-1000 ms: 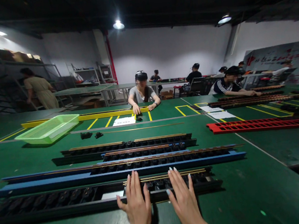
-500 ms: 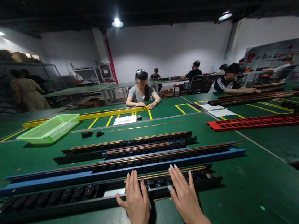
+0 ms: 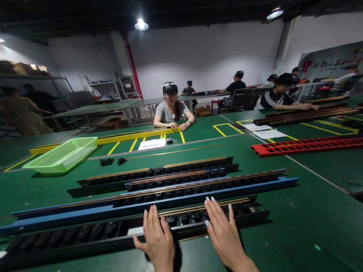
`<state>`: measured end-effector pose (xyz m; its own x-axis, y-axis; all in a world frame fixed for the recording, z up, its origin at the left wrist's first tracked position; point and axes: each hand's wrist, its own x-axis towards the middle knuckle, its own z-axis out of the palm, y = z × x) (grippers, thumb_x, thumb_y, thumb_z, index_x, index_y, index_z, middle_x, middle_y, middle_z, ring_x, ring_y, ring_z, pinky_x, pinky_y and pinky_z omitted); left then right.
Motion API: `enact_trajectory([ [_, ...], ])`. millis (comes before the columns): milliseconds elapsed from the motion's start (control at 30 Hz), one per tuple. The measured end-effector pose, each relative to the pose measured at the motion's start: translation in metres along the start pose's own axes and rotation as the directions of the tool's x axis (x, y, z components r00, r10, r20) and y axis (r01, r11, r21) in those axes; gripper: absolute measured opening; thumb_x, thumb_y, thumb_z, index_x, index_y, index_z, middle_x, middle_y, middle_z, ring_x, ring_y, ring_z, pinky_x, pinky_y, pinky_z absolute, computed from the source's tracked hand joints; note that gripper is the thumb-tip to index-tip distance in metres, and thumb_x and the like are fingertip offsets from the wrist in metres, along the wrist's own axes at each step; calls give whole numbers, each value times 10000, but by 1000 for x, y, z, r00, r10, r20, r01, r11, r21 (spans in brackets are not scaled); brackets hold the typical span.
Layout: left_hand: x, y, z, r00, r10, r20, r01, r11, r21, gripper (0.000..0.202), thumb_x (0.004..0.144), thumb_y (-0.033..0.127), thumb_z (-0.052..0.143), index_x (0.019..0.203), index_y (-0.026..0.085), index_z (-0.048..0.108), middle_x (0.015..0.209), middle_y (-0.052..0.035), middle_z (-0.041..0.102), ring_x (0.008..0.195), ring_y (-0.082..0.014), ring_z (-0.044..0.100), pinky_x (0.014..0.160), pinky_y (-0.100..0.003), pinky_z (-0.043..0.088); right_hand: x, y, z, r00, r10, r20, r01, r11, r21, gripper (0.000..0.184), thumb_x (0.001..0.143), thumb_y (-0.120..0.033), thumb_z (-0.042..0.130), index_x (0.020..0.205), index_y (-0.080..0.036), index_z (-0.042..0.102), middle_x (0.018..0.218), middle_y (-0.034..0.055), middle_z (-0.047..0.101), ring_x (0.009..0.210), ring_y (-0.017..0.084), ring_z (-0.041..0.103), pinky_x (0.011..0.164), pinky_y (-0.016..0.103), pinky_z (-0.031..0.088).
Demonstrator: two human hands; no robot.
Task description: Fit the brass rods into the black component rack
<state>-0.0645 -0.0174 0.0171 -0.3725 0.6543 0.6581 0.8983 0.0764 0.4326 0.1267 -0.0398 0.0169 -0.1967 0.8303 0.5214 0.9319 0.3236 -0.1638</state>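
Both of my hands lie flat, fingers stretched out, on the nearest long black tray (image 3: 65, 240) of small black parts on the green table. My left hand (image 3: 155, 238) rests near the tray's middle, beside a white label. My right hand (image 3: 222, 232) sits a little to its right, fingertips touching thin brass-coloured rods (image 3: 206, 206) lying along the tray's top. Neither hand holds anything.
Beyond lie a long blue tray (image 3: 143, 201) and further black trays (image 3: 153, 175). A green plastic basket (image 3: 61, 156) stands far left, a red tray (image 3: 321, 144) at right. Across the table sits a person (image 3: 172, 110) at a yellow rail; other people work behind.
My left hand has slid a little to the left along the black tray. My right hand stays nearly in place. The view has tilted slightly upward.
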Motion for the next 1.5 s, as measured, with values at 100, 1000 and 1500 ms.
enact_trajectory([
  [100, 0, 1, -1, 1000, -21, 13, 21, 999, -27, 475, 958, 292, 292, 1431, 282, 328, 1345, -103, 557, 1282, -262, 463, 1083, -617, 113, -1, 1, 1, 1000, 3, 8, -3, 1000, 0, 584, 967, -244, 276, 1509, -244, 58, 1497, 62, 351, 1379, 224, 328, 1123, 551, 208],
  [1000, -77, -20, -16, 753, 514, 411, -463, 858, -224, 440, 883, 159, 416, 1313, 218, 488, 1262, -62, 599, 1141, -169, 556, 962, -329, 470, -56, 13, -13, 993, -111, 52, 99, 978, 185, 442, 857, -68, 394, 1257, -206, 521, 1171, 64, 636, 1102, 187, 577, 962, 379, 470],
  [1500, -65, -16, -25, 701, 511, 498, -306, 846, -437, 268, 883, 116, 409, 1021, 251, 595, 992, -37, 615, 904, -157, 592, 785, -295, 499, -60, 18, -5, 997, 4, 81, -20, 980, 196, 244, 862, -90, 457, 1024, -240, 560, 900, 26, 561, 831, 185, 554, 735, 349, 456],
])
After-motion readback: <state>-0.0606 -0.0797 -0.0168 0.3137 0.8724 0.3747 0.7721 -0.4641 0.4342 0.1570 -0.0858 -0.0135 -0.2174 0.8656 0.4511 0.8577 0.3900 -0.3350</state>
